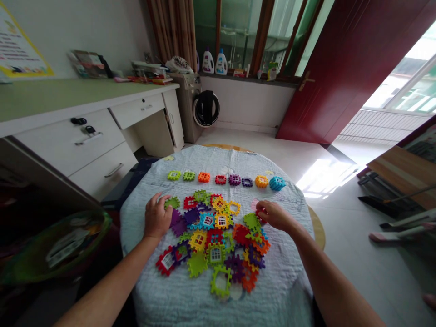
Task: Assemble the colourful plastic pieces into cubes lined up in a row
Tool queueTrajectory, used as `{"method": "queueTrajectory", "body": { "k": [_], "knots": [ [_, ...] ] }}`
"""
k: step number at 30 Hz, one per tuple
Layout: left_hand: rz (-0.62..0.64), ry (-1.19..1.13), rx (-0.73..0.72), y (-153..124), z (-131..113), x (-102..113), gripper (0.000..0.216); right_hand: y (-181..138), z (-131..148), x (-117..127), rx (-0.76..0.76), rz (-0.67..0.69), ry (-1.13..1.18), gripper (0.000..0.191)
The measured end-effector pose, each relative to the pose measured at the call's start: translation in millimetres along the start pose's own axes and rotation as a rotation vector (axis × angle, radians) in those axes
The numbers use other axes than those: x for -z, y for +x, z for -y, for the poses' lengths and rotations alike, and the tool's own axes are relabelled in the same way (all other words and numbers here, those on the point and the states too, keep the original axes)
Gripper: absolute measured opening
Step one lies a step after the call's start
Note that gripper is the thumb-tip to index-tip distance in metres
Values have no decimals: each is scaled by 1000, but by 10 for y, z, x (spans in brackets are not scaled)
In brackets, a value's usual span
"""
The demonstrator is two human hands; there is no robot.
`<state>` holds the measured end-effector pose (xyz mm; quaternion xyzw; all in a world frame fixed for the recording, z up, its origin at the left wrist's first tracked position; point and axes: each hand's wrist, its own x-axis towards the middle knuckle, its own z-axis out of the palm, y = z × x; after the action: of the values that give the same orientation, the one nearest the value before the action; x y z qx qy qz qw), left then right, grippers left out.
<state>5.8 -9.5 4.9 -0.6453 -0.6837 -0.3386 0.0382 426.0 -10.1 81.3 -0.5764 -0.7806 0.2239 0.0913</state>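
My left hand [157, 217] rests at the left edge of a pile of toothed plastic building blocks, its fingers apart. Its fingertips are beside a flat green block [173, 202], and purple blocks [177, 221] lie by the thumb. On the right side of the pile, my right hand [274, 214] has its fingers closed on a red block [261, 216], partly hidden by the fingers. A green block [252, 221] lies just left of that hand. Window-patterned blocks, such as a yellow one [198, 240] and a lime one [215, 254], overlap in the pile.
Beyond the pile runs a row of blocks, from a lime one [174, 175] to a blue stack [277, 183]. A pale cloth [153, 286] covers the round table. Around it are a white-drawered desk [98, 150], a washing machine [190, 109] and a red door [340, 68].
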Motion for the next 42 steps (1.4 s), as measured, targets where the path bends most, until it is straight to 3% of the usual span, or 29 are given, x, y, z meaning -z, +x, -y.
{"method": "queueTrajectory", "body": {
  "k": [6, 11, 18, 23, 30, 34, 37, 42],
  "knots": [
    [89, -5, 53, -8, -38, 14, 35, -40, -15, -119, 75, -57, 20, 21],
    [116, -66, 54, -4, -57, 42, 37, -109, 16, -213, 52, -161, 103, 21],
    [-23, -84, 26, 1, 27, -14, 36, -173, -158, -332, -139, -423, 234, 25],
    [22, -6, -1, -12, 57, -30, 38, -199, -314, -366, -227, -431, 186, 19],
    [91, 68, -22, -18, 42, -21, 42, -183, -315, -472, -224, -306, 33, 24],
    [120, 73, -14, -17, 12, -5, 41, -171, -340, -454, -212, -385, 86, 30],
    [124, 55, -4, -12, -5, 12, 39, -156, -372, -443, -220, -474, 159, 20],
    [25, -84, 0, -6, -9, 42, 34, -115, -436, -466, -316, -525, 383, 19]
  ]
}}
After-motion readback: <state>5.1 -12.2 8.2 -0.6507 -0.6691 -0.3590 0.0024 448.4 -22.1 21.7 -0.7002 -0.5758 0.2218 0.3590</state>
